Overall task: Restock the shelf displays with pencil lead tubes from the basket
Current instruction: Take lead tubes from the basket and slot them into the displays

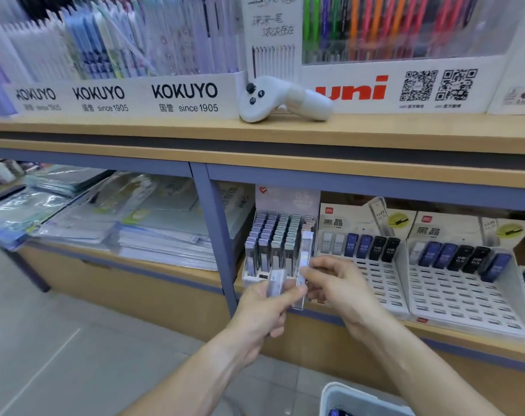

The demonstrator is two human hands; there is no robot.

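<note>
My left hand (262, 307) grips a few clear pencil lead tubes (275, 282) in front of the lower shelf. My right hand (330, 283) pinches one clear lead tube (303, 265), held upright at the right side of the small lead display box (277, 244), which is nearly full of grey-capped tubes. To the right stand two white slotted display racks (375, 283) (462, 292), each with one back row of blue, black and white tubes. The basket (339, 394), white-rimmed, shows at the bottom edge.
A white handheld controller (282, 99) lies on the upper shelf before pen displays. Stacks of plastic-wrapped paper goods (153, 232) fill the lower left bay. A blue-grey upright post (216, 232) divides the bays. Grey tile floor lies below left.
</note>
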